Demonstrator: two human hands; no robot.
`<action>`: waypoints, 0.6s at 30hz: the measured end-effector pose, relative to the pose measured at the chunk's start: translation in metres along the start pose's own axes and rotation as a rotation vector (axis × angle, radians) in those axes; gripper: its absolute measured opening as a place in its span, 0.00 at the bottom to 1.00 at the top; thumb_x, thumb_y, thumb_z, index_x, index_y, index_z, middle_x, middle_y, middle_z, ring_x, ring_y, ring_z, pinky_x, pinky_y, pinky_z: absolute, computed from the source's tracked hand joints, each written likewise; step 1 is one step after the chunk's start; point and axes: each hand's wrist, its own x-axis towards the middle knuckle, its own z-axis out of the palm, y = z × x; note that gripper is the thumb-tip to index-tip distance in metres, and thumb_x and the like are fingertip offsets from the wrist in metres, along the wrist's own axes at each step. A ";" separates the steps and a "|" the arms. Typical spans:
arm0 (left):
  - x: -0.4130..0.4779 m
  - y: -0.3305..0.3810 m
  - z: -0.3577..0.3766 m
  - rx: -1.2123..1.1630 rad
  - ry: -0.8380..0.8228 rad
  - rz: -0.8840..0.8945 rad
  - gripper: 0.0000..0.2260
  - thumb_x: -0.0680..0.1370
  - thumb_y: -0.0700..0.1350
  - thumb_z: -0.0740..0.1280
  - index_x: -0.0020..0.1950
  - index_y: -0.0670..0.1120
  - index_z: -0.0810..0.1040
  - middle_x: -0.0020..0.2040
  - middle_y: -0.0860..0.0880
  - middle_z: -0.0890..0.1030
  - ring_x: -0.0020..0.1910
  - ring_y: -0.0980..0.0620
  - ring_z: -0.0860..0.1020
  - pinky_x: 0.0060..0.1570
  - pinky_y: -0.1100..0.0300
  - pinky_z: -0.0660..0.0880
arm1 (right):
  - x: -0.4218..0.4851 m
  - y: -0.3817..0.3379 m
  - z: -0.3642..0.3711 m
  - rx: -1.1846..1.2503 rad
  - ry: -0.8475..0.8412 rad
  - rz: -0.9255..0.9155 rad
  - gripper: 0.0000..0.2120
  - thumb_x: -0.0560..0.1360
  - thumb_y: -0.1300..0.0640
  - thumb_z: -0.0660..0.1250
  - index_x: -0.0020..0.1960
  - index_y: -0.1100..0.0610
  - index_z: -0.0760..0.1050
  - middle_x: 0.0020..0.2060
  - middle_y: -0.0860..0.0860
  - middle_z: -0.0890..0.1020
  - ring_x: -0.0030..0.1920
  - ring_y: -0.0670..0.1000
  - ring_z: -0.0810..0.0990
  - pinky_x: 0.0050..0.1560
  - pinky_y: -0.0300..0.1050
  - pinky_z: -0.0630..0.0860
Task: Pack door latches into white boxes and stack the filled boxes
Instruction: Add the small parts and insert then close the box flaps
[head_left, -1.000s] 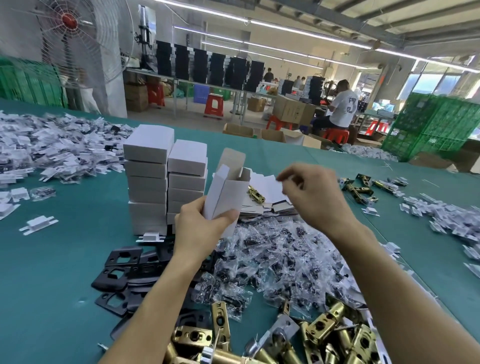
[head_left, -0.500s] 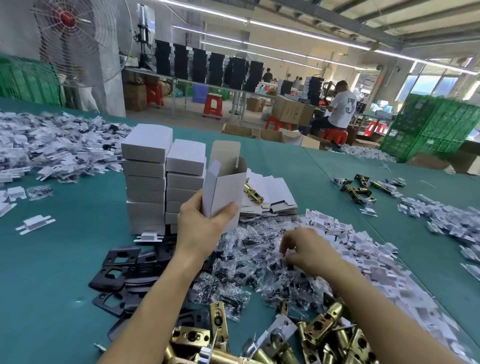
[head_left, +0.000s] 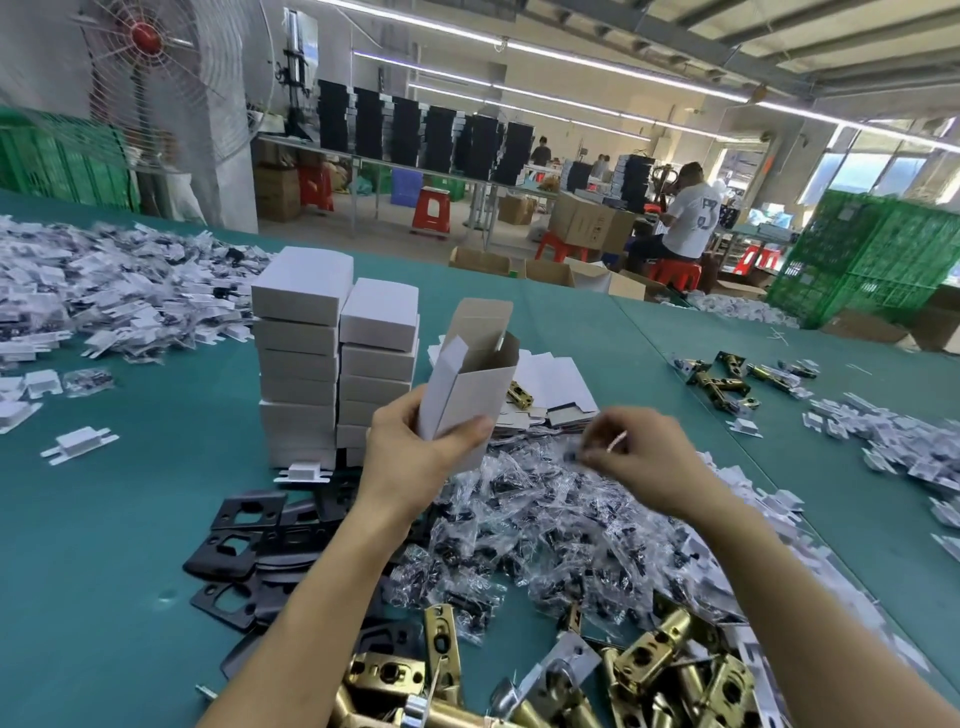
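To the left of the left hand (head_left: 415, 447) and a little beyond it, two stacks of closed white boxes (head_left: 301, 358) stand side by side on the green table (head_left: 104, 597), the left stack taller. Nearer than that hand and to its left lie black plates (head_left: 244, 540), overlapping. The left hand is clamped on the lower part of an open white box (head_left: 470, 384), thumb across the front, holding it upright and off the table with its top flaps standing open. Just behind the box, between the two hands, sits a pile of flat box blanks (head_left: 550, 384) with one brass latch (head_left: 519, 395) on it. Under and between the hands spreads a heap of clear bags (head_left: 545, 530). The right hand (head_left: 644, 457) hovers over that heap, level with the left, fingertips pinched together on a small clear bag (head_left: 576, 454), which is blurred. Nearer than the right hand lies a pile of brass door latches (head_left: 649, 670).
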 end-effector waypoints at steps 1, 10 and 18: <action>-0.001 0.001 0.000 -0.006 -0.014 0.000 0.14 0.67 0.47 0.81 0.48 0.58 0.83 0.44 0.57 0.85 0.42 0.59 0.81 0.38 0.65 0.79 | -0.001 -0.008 -0.007 0.122 0.103 -0.035 0.06 0.74 0.58 0.73 0.45 0.56 0.77 0.41 0.49 0.82 0.40 0.47 0.80 0.42 0.38 0.77; -0.008 0.011 0.002 -0.080 -0.162 0.035 0.12 0.63 0.50 0.81 0.45 0.56 0.87 0.45 0.47 0.86 0.42 0.50 0.83 0.39 0.64 0.79 | -0.015 -0.083 -0.034 0.264 0.392 -0.563 0.08 0.74 0.60 0.73 0.51 0.54 0.76 0.43 0.45 0.82 0.44 0.47 0.82 0.41 0.41 0.78; -0.011 0.017 0.003 -0.119 -0.239 0.041 0.12 0.64 0.45 0.79 0.46 0.54 0.87 0.46 0.43 0.85 0.42 0.52 0.82 0.39 0.63 0.79 | -0.009 -0.083 -0.030 0.051 0.277 -0.577 0.04 0.73 0.56 0.74 0.47 0.50 0.82 0.39 0.47 0.79 0.44 0.49 0.75 0.44 0.49 0.74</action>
